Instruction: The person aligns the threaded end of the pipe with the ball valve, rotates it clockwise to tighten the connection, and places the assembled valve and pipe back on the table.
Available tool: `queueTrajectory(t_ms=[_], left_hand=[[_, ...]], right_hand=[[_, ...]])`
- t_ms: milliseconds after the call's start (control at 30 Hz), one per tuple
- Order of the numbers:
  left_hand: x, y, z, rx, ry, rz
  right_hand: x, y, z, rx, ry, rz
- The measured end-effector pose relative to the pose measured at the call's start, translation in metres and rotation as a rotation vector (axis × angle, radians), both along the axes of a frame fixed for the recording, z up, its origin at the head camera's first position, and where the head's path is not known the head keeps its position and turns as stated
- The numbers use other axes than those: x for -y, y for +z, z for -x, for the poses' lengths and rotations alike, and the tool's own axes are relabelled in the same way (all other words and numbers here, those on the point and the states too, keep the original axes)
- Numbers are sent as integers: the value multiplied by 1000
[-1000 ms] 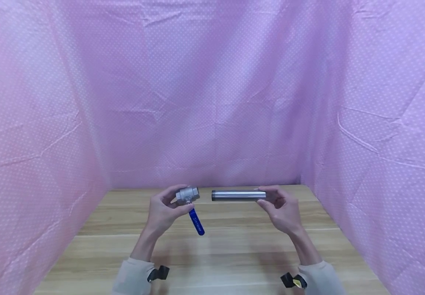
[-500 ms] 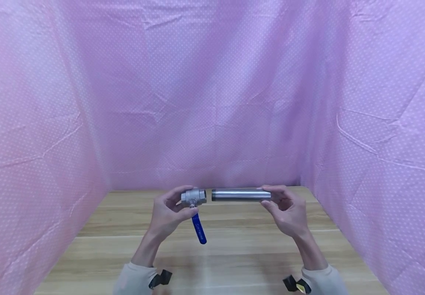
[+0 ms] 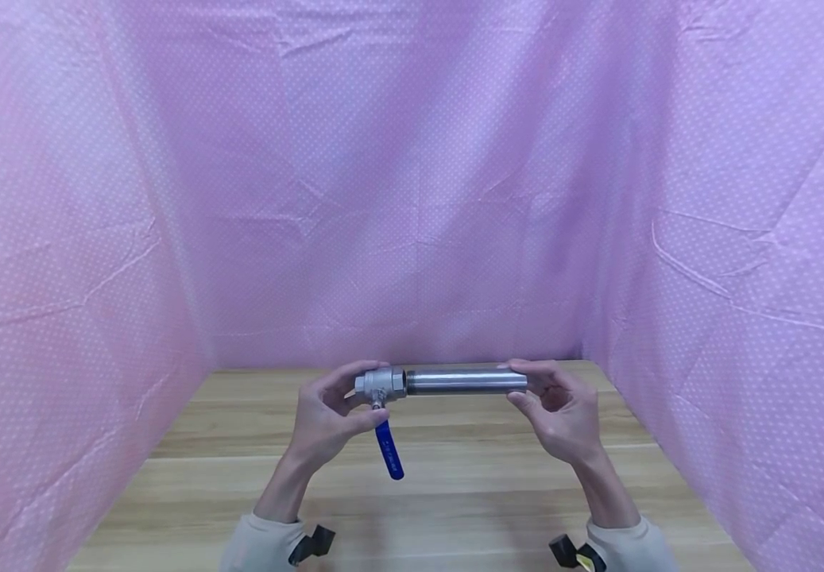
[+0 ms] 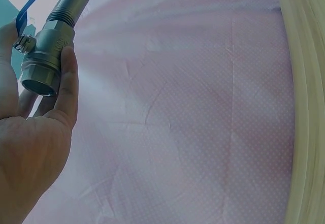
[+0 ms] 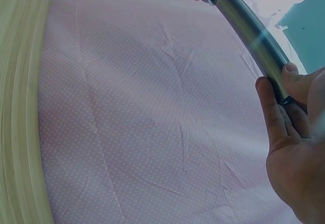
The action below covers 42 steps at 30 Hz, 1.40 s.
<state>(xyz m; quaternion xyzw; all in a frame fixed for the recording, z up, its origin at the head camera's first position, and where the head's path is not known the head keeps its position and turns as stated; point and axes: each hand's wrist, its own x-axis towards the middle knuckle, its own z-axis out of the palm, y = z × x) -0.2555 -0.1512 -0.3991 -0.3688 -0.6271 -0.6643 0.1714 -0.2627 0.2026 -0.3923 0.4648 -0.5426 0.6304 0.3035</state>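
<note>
My left hand (image 3: 326,413) pinches a silvery ball valve (image 3: 377,384) between thumb and fingers, above the table. Its blue lever handle (image 3: 389,451) points down toward me, close by the thumb. In the left wrist view the valve (image 4: 43,61) shows one open end facing the camera. My right hand (image 3: 560,409) grips the right end of a straight steel pipe (image 3: 465,381), held level. The pipe's threaded left end (image 4: 62,16) meets the valve's right opening, with some thread showing outside it. How deep it sits inside is hidden.
A wood-grain table (image 3: 440,492) lies below both hands. Pink dotted cloth (image 3: 412,199) hangs behind it and along both sides. Black straps with small devices (image 3: 311,545) sit at both wrists by the pale sleeves.
My left hand has moved right with the valve, and my right hand slightly right with the pipe. The gap between valve and pipe has closed, so the pipe's end now meets the valve's opening.
</note>
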Motion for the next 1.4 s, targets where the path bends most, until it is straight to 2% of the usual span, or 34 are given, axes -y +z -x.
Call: queueTrajectory(t_ms=[433, 700, 833, 1000, 1233, 1300, 1400], left_hand=[[0, 2, -2, -41, 6, 39], [2, 4, -1, -67, -14, 65], [4, 4, -1, -73, -27, 64], [4, 4, -1, -65, -40, 53], [5, 5, -2, -67, -25, 47], [4, 5, -3, -68, -14, 50], [4, 5, -3, -69, -6, 52]], right_hand=[[0, 1, 1, -18, 8, -18], [-1, 1, 2, -15, 13, -31], [-2, 0, 1, -10, -26, -54], [-3, 0, -1, 12, -122, -95], [-4, -1, -5, 82, -170, -175], [-5, 0, -5, 100, -155, -183], [-4, 2, -5, 93, -83, -175]])
